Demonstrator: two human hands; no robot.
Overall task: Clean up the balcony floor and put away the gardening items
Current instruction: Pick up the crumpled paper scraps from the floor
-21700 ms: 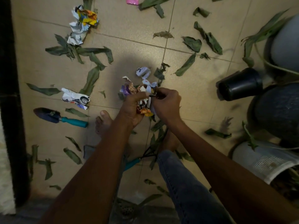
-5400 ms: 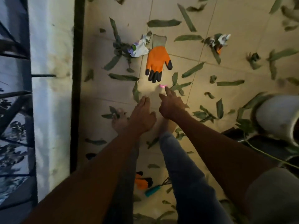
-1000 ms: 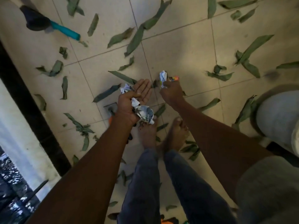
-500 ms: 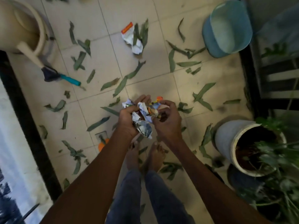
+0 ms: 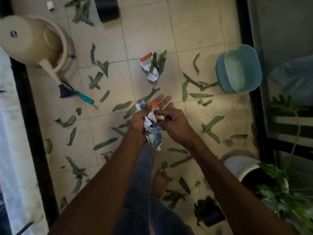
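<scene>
My left hand point(image 5: 141, 122) holds a bundle of crumpled paper scraps point(image 5: 153, 133) in its palm, thumb curled over them and fingers stretched forward. My right hand point(image 5: 176, 125) pinches at the top of the same bundle from the right. Another crumpled paper piece point(image 5: 149, 67) with an orange strip lies on the tiled floor further ahead, among leaves. Green leaves point(image 5: 104, 143) are scattered all over the tiles. A trowel with a teal handle point(image 5: 76, 94) lies at the left, under the spout of a beige watering can point(image 5: 32, 41).
A light blue tub point(image 5: 240, 69) lies on its side at the right by a dark door frame. A grey plant pot point(image 5: 240, 165) with a leafy plant stands at the lower right. A black pot point(image 5: 106, 8) sits at the top. My bare foot point(image 5: 160, 182) is on the tiles.
The view has swung up and to the left, bringing the watering can and the black pot into sight. Both hands still hold the paper bundle together, with my left fingers now stretched out.
</scene>
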